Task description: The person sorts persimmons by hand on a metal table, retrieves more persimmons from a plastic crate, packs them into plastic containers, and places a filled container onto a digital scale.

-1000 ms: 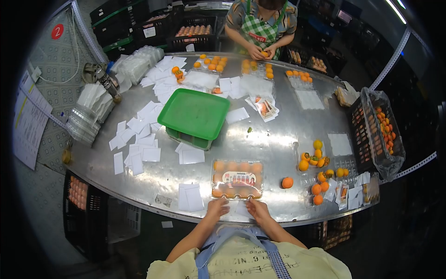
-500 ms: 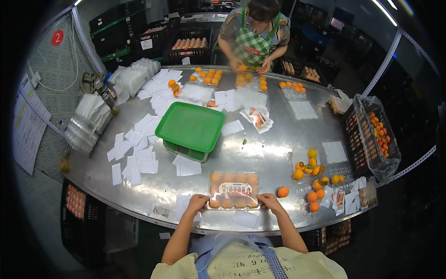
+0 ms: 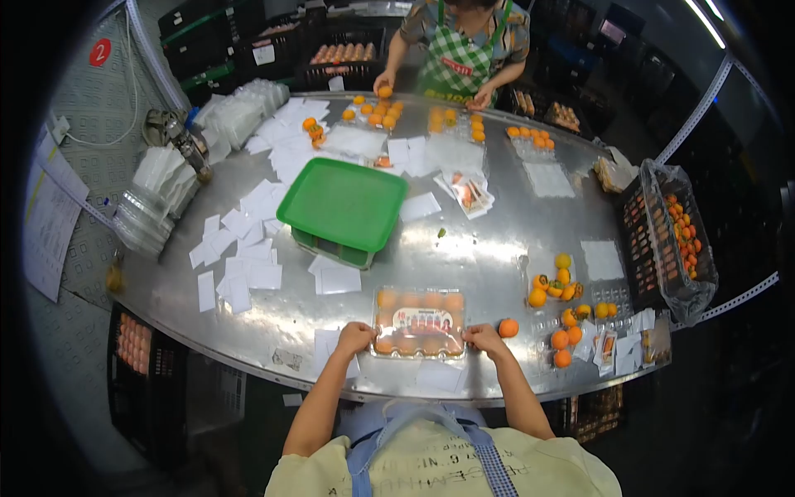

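A closed clear plastic fruit pack [image 3: 419,341] of persimmons lies before me, a printed label [image 3: 424,320] across its lid. My left hand [image 3: 356,337] grips its left edge, fingers closed. At the opposite edge my right hand [image 3: 484,339] is pinched on the rim. A loose persimmon [image 3: 508,328] sits just right of that hand. White cards [image 3: 440,375] lie below the pack, and more cards [image 3: 326,344] are partly beneath my left hand.
A green-lidded box [image 3: 344,203] stands ahead, white cards around it. Persimmons [image 3: 561,339] and open trays are at right, beside a black crate [image 3: 642,248]. Across the steel table [image 3: 464,248], a co-worker [image 3: 464,58] in a checked apron handles persimmons. Stacked clear trays [image 3: 149,211] stand left.
The co-worker's hand has moved left with a persimmon to the left-hand tray. My view has shifted slightly; both my hands stay on the fruit pack's edges.
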Tool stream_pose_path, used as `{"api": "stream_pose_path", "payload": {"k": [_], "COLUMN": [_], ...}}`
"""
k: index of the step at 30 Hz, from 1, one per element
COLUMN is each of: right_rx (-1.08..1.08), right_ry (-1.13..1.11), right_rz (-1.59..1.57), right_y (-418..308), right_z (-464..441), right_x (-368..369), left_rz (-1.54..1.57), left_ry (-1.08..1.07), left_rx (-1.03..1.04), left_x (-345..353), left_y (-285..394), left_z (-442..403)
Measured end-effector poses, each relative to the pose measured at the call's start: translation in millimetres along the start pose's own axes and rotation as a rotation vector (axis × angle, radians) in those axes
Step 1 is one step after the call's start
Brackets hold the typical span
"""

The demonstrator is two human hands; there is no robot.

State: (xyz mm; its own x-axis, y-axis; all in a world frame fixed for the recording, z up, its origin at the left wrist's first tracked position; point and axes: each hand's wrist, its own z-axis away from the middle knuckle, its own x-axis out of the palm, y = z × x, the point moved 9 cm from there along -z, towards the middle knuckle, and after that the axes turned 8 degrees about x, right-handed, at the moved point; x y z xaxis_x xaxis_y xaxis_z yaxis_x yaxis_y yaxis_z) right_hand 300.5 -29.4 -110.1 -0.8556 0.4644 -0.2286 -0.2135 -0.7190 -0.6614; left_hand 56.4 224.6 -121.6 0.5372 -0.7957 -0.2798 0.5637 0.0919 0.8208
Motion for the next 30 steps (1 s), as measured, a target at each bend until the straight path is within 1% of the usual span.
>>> {"api": "stream_pose_path", "payload": {"k": [1, 2, 3, 4, 5, 6, 7, 8, 9, 11, 12, 13, 14, 15, 16, 17, 18, 19, 20, 21, 23, 24, 26, 27, 28, 29, 30], "right_rx": [0.007, -0.027, -0.051, -0.004, 0.006, -0.036, -0.035, -0.061, -0.051, -0.040, -0.025, -0.031, -0.035, -0.040, -0.097, -0.111, -0.130, -0.153, -0.161, -0.130, -0.064, -0.130, -0.164, -0.163, -0.192, -0.188, -0.190], "right_ry": [0.017, 0.077, 0.133, 0.124, 0.134, 0.091, 0.068, 0.057, 0.022, -0.053, -0.053, -0.010, 0.032, 0.075, 0.083, 0.094, 0.101, 0.105, 0.099, 0.076, 0.027, -0.027, -0.025, -0.032, -0.094, -0.182, -0.210], "right_rz": [0.015, 0.095, 0.176, 0.242, 0.183, 0.109, 0.031, -0.013, 0.052, 0.196, 0.248, 0.134, 0.020, -0.090, -0.199, -0.139, -0.079, -0.019, -0.106, -0.097, -0.065, -0.174, -0.312, -0.375, -0.554, -0.610, -0.665], "right_y": [7.5, 15.5, 23.2, 19.9, 20.5, 9.0, 3.7, -0.6, 4.4, 13.1, 5.5, 8.4, 14.1, 17.5, 3.6, -3.3, -10.2, -15.8, -8.8, -13.5, -22.3, -11.0, -26.6, -33.7, -39.9, -32.2, -32.9], "right_z": [-4.9, -15.8, -22.9, -18.5, -15.7, -5.2, 3.9, 9.8, 12.2, 22.5, 35.9, 32.1, 26.3, 22.5, 24.7, 24.8, 23.3, 20.6, 8.6, 10.1, 22.9, 11.7, 25.4, 33.3, 36.7, 26.7, 25.1], "right_x": [-1.1, -4.9, -9.4, -8.7, -8.6, -4.1, -2.0, -0.6, -2.5, -11.1, -14.8, -19.6, -24.9, -31.3, -29.0, -25.5, -21.1, -17.0, -16.7, -13.5, -7.1, -3.0, -4.3, -3.2, -0.4, 0.9, 3.8], "left_rz": [-0.065, -0.173, -0.187, -0.199, -0.221, -0.175, -0.127, -0.162, -0.197, -0.142, -0.097, -0.053, -0.041, 0.041, 0.123, 0.205, 0.264, 0.255, 0.247, 0.241, 0.245, 0.252, 0.266, 0.287, 0.302, 0.332, 0.368], "left_ry": [-0.006, 0.040, 0.052, 0.064, 0.055, 0.065, 0.085, 0.075, 0.072, -0.111, -0.192, -0.272, -0.271, -0.199, -0.123, -0.042, -0.004, 0.021, 0.051, 0.083, 0.128, 0.155, 0.219, 0.226, 0.243, 0.239, 0.240], "left_rx": [-0.017, 0.030, 0.008, -0.001, 0.015, 0.031, 0.057, 0.047, 0.046, 0.012, -0.017, -0.046, -0.003, 0.005, 0.014, 0.023, -0.025, -0.048, -0.069, -0.092, -0.033, -0.008, 0.067, 0.056, 0.113, 0.141, 0.137], "left_x": [0.6, -0.9, -2.1, -5.5, -3.7, -3.3, -2.0, 0.5, -0.6, 19.1, 28.2, 37.7, 42.8, 41.9, 40.5, 37.7, 35.3, 35.5, 34.4, 33.3, 34.7, 36.2, 37.1, 33.4, 27.2, 19.0, 8.0], "left_y": [-12.2, -21.6, -15.9, 5.0, -7.5, -11.3, -9.8, -4.9, 2.3, -6.6, -5.8, -6.8, -7.2, -2.7, 5.8, 14.0, 23.6, 23.9, 23.7, 23.2, 34.4, 39.1, 36.5, 47.5, 63.0, 85.1, 106.0], "left_z": [-7.4, -16.5, -12.5, 2.1, -6.2, -7.2, -4.3, 6.4, 14.9, 34.1, 45.4, 53.2, 50.1, 46.3, 41.7, 38.9, 42.3, 41.7, 41.9, 42.6, 46.7, 48.8, 46.2, 52.4, 59.1, 71.1, 85.9]}}
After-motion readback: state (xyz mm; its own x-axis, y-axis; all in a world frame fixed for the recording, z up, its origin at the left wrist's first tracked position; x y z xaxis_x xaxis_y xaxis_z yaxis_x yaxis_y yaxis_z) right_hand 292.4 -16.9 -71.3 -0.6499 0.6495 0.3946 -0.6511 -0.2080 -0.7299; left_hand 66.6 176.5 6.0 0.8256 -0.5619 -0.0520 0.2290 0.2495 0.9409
